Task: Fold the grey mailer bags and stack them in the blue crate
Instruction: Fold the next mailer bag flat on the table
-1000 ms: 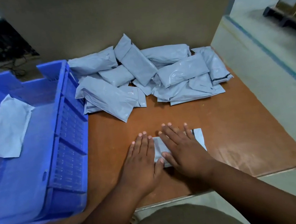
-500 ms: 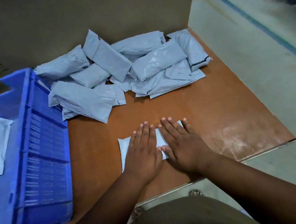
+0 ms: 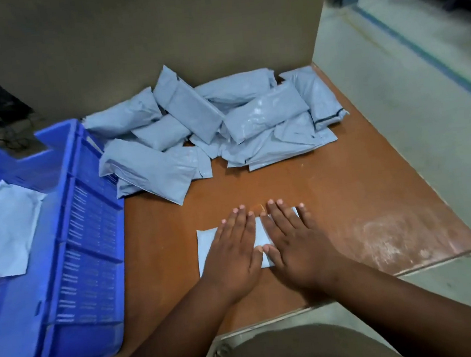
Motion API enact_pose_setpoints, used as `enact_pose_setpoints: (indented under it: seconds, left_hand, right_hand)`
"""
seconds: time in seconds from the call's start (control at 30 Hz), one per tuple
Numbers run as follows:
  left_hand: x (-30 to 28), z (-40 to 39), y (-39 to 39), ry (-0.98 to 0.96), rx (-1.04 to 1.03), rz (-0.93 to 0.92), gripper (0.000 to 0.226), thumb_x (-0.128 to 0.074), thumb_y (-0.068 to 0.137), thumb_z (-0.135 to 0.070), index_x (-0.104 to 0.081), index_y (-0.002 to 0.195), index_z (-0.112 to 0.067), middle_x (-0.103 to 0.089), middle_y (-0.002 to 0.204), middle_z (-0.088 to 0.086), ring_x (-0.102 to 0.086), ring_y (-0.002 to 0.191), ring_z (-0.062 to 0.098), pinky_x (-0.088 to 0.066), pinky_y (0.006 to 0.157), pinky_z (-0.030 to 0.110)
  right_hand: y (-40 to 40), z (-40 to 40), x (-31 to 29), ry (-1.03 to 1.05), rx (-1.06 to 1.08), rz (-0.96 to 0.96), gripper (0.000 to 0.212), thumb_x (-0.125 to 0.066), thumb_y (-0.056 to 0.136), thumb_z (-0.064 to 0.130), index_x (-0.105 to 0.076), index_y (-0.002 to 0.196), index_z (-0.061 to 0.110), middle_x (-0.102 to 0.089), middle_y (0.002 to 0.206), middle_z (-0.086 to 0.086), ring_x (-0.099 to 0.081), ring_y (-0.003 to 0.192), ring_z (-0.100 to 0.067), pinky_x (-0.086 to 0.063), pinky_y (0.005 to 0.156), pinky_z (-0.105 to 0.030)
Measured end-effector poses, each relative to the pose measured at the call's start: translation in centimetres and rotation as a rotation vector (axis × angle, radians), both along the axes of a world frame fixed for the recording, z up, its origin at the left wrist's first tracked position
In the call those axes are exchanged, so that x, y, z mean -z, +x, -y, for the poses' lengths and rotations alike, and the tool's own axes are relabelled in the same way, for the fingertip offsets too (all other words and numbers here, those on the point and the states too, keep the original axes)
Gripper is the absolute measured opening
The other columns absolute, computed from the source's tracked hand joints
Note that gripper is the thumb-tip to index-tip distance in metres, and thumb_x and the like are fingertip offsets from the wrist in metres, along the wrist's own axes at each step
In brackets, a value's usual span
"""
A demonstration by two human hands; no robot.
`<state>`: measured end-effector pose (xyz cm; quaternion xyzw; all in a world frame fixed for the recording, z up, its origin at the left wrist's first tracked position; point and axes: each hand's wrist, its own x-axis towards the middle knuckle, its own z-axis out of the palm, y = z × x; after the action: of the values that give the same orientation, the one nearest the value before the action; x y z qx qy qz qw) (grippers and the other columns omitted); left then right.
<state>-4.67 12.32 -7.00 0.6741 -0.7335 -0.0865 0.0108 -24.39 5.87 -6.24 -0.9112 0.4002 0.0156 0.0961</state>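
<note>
crate (image 3: pixel 89 221) left, bag pile (image 3: pixel 209 126) behind hands (image 3: pixel 264 247)

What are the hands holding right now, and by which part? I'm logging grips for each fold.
Nothing is gripped. The left hand and right hand lie flat, fingers straight, pressing the top face of the folded mailer bag against the table.

Brown table (image 3: pixel 330 186), cardboard backboard (image 3: pixel 156 27)

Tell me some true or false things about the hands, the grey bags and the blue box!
1. Both hands, left hand and right hand, press flat on one folded bag. True.
2. The blue crate is on the person's right. False: it is on the left.
3. One bag in the crate lies flat. True.
4. The pile of bags is inside the crate. False: it lies on the brown table.
</note>
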Motion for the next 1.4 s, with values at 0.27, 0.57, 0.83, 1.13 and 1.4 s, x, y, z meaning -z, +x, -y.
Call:
enact_pose_setpoints:
  seconds: [0.27, 0.57, 0.83, 1.13, 1.4]
  left_hand:
    - [-1.7, -4.1, 2.9, -0.083, -0.109, 0.055, 0.074, -0.021, 0.108, -0.052, -0.003, 0.170, -0.016, 0.009, 0.178, 0.002, 0.010, 0.164, 0.017, -0.007, 0.133, 0.046]
    - [0.3, -6.7, 5.0, -0.025, -0.152, 0.090, 0.074, -0.034, 0.106, -0.048, -0.016, 0.169, -0.014, -0.005, 0.178, 0.006, -0.001, 0.164, 0.020, -0.019, 0.129, 0.053]
    - [0.3, -6.6, 5.0, -0.026, -0.161, 0.093, 0.075, -0.032, 0.105, -0.049, -0.015, 0.169, -0.015, -0.006, 0.177, 0.012, -0.004, 0.164, 0.027, -0.013, 0.131, 0.053]
    - [-1.2, -6.1, 4.2, 0.050, -0.187, 0.081, 0.075, -0.019, 0.105, -0.059, -0.006, 0.170, -0.023, 0.002, 0.178, 0.007, 0.000, 0.164, 0.027, -0.013, 0.130, 0.058]
    - [-2.0, -3.5, -1.2, -0.002, 0.047, 0.083, 0.073, -0.025, 0.106, -0.056, 0.004, 0.169, -0.034, 0.018, 0.177, -0.001, 0.017, 0.163, 0.022, -0.006, 0.130, 0.058]
  right_hand:
    - [0.6, -0.6, -2.6, -0.100, -0.063, 0.039, 0.073, -0.021, 0.109, 0.060, -0.017, 0.169, 0.019, 0.001, 0.178, -0.009, 0.004, 0.164, -0.026, -0.004, 0.130, -0.060]
    - [5.3, -2.9, -0.5, -0.045, -0.184, -0.066, 0.075, -0.018, 0.106, 0.068, -0.013, 0.170, 0.029, 0.000, 0.178, -0.007, 0.003, 0.164, -0.033, -0.003, 0.122, -0.072]
    - [5.6, -2.8, -0.3, -0.012, -0.170, -0.096, 0.074, -0.016, 0.106, 0.070, -0.013, 0.169, 0.033, -0.001, 0.178, -0.003, 0.003, 0.164, -0.033, -0.005, 0.121, -0.075]
    - [2.1, -2.4, -1.9, -0.039, -0.175, -0.010, 0.078, -0.023, 0.107, 0.070, -0.008, 0.170, 0.028, 0.012, 0.177, -0.007, 0.012, 0.163, -0.030, -0.007, 0.126, -0.069]
    - [-3.6, -0.9, -1.1, -0.027, -0.091, -0.055, 0.077, -0.024, 0.108, 0.061, -0.002, 0.170, 0.022, 0.010, 0.177, -0.006, 0.009, 0.163, -0.026, -0.010, 0.129, -0.059]
